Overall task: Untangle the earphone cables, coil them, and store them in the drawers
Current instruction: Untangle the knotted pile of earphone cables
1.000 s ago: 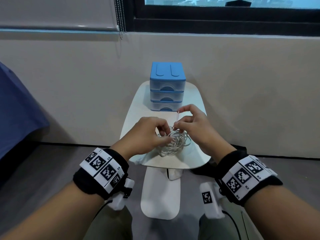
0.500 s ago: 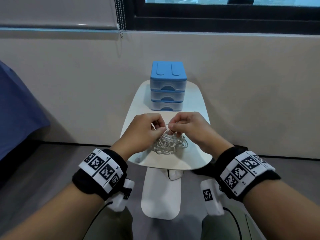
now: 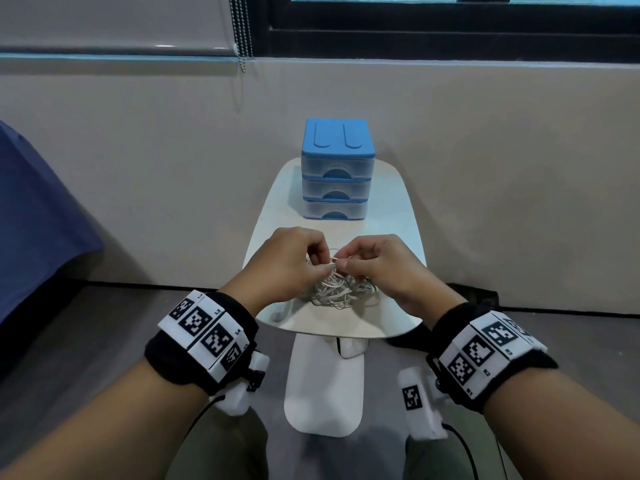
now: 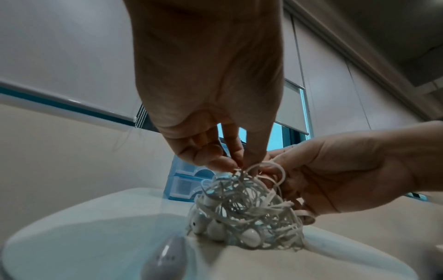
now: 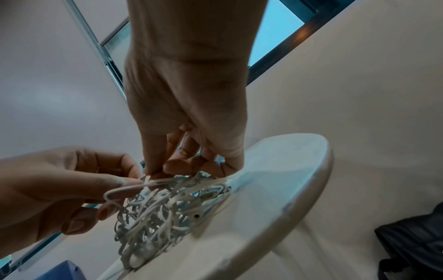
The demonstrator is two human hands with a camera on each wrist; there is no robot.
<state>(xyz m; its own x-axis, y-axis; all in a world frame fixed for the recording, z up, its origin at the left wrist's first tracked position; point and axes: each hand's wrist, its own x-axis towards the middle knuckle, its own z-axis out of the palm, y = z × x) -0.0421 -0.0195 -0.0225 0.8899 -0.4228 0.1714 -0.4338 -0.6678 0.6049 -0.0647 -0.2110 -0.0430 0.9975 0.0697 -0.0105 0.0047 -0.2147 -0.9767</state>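
A tangled heap of white earphone cables [image 3: 341, 289] [image 4: 249, 210] [image 5: 165, 208] lies near the front edge of a small white table [image 3: 394, 216]. My left hand [image 3: 322, 265] [image 4: 239, 164] pinches strands at the top of the heap. My right hand [image 3: 341, 263] [image 5: 158, 173] pinches a strand right beside it, so the fingertips of both hands almost meet. Several earbuds [image 4: 215, 229] show at the heap's base. A blue three-drawer unit [image 3: 334, 171] stands at the table's far end with its drawers closed.
The table's white base [image 3: 323, 393] stands on a grey floor between my knees. A dark blue cloth [image 3: 38, 216] hangs at the left. A dark bag [image 5: 412, 238] lies on the floor to the right. The beige wall and a window run behind.
My right hand dropped from a raised strand down to the heap and met the left hand. Both now pinch strands at the top of the tangle.
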